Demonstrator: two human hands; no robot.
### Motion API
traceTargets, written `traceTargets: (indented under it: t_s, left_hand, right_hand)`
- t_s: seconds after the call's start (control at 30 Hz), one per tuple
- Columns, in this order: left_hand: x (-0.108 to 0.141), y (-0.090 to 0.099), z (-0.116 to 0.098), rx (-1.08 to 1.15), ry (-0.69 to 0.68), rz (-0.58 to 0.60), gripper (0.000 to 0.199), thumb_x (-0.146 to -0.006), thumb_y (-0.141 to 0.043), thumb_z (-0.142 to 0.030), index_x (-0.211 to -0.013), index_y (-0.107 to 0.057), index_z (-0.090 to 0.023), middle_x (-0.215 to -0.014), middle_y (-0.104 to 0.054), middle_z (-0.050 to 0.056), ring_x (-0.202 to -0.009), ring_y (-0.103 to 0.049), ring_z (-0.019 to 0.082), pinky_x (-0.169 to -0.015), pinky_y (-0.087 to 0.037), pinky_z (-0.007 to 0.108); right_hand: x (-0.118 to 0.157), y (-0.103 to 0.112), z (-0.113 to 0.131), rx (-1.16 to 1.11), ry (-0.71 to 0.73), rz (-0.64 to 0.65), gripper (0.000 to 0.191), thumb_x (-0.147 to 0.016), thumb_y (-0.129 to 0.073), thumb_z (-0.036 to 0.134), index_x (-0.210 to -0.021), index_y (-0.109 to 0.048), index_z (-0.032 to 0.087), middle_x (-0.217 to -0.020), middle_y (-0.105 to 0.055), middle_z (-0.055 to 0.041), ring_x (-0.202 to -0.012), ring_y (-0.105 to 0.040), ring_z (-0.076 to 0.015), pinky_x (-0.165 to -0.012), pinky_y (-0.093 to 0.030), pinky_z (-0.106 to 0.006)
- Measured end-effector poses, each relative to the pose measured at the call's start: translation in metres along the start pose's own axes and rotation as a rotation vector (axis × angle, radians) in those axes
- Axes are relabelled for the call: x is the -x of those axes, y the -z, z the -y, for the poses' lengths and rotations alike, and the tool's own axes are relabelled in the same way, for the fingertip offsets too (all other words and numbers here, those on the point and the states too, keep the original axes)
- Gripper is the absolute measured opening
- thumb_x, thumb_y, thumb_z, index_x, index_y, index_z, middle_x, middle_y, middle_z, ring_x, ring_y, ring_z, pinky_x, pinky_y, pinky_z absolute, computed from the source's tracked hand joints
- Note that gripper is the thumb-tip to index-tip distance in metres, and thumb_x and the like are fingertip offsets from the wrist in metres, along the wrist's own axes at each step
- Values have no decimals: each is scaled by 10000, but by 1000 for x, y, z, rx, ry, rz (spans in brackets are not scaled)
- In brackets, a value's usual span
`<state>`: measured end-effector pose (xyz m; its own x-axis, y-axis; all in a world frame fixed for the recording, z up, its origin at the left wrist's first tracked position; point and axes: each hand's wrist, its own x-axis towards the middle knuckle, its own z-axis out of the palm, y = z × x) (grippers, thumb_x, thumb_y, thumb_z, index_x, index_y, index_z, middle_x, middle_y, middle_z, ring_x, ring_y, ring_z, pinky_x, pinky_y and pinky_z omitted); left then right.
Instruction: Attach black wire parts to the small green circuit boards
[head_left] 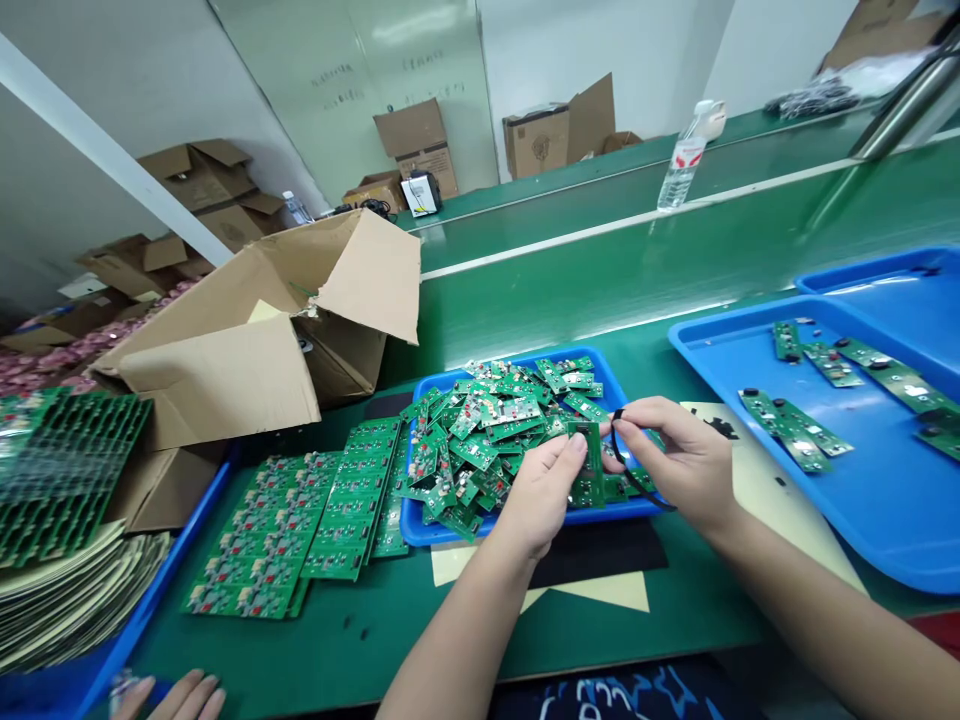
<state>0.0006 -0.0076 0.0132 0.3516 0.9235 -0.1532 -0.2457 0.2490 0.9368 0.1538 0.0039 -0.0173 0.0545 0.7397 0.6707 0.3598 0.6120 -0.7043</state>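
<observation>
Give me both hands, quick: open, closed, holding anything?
Left hand: closed, holding a small green circuit board over the heaped tray.
Right hand: closed, thumb and fingers pinching a thin black strip.

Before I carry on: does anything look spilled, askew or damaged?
Two small black bits lie loose on the green table, outside any tray, as if dropped. The open cardboard box looks tilted, with a ragged, torn-looking corner.

The left hand [541,490] hides part of its board [588,474]. Beyond the grip, wall writing [424,65] is too faint to read; far left, panels [71,470] blur; far right, two trays [892,500] are cut off.
</observation>
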Motion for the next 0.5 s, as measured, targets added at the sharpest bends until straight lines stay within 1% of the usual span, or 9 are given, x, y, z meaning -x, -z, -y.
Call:
traceTargets:
  t_s: [0.07,0.13,0.2,0.23,0.27,0.3,0.4,0.43,0.5]
  left_hand:
    - [0,1,0,-50,-23,-7,376,-829,-555,-449,-795,-720,-112,-809,-694,88,-879,-621,206,-849,-481,323]
    - [0,1,0,-13,-10,-70,380,-817,-564,-446,-869,-716,-102,-808,-695,96,-801,-636,203,-736,-519,315]
    - [0,2,1,40,-17,-154,402,-808,-566,-436,-959,-694,-86,-768,-689,97,-702,-636,186,-613,-520,283]
    - [-1,3,1,52,-31,-187,406,-810,-562,-422,-988,-682,-78,-743,-684,94,-662,-631,174,-578,-511,266]
    - [-1,3,1,50,-45,-204,402,-814,-554,-405,-1008,-672,-73,-722,-679,90,-631,-624,161,-559,-503,253]
    - [-2,4,1,40,-50,-202,394,-821,-543,-386,-1023,-664,-70,-709,-674,86,-605,-615,149,-548,-495,242]
    - [-3,4,3,-21,-34,-144,376,-832,-513,-336,-1079,-634,-80,-699,-659,65,-539,-576,115,-519,-476,221]
    - [-3,4,4,-45,-29,-130,377,-831,-507,-321,-1104,-620,-87,-698,-652,55,-524,-562,107,-513,-471,217]
    - [-4,4,5,-84,-24,-123,385,-829,-493,-297,-1145,-595,-103,-686,-630,33,-502,-529,93,-498,-458,210]
  right_hand:
    - [1,0,-2,9,17,4,78,-822,-595,146,-786,-635,203,-762,-658,-34,-712,-612,-170,-661,-495,-301]
    - [3,1,-4,15,-11,-42,61,-831,-587,160,-803,-623,201,-755,-644,-31,-700,-610,-168,-642,-494,-293]
    - [4,3,-6,14,-71,-107,50,-850,-565,185,-827,-606,201,-753,-630,-28,-679,-606,-160,-620,-494,-282]
    - [3,4,-7,21,-87,-110,52,-860,-553,197,-834,-598,201,-752,-626,-27,-669,-603,-156,-611,-492,-276]
    - [2,5,-7,36,-79,-76,55,-865,-545,205,-836,-592,202,-749,-624,-27,-664,-601,-154,-609,-490,-272]
    - [1,6,-7,56,-44,-1,59,-868,-541,209,-832,-587,203,-744,-626,-27,-665,-601,-155,-615,-490,-271]
    - [-2,7,-5,113,109,272,89,-880,-511,194,-810,-565,202,-717,-626,-27,-646,-590,-148,-618,-477,-268]
    - [-3,6,-5,128,143,338,103,-887,-494,187,-806,-556,200,-708,-624,-27,-639,-583,-146,-621,-473,-270]
    - [-3,5,-4,168,180,414,131,-903,-460,180,-802,-542,197,-697,-618,-32,-632,-570,-144,-618,-462,-273]
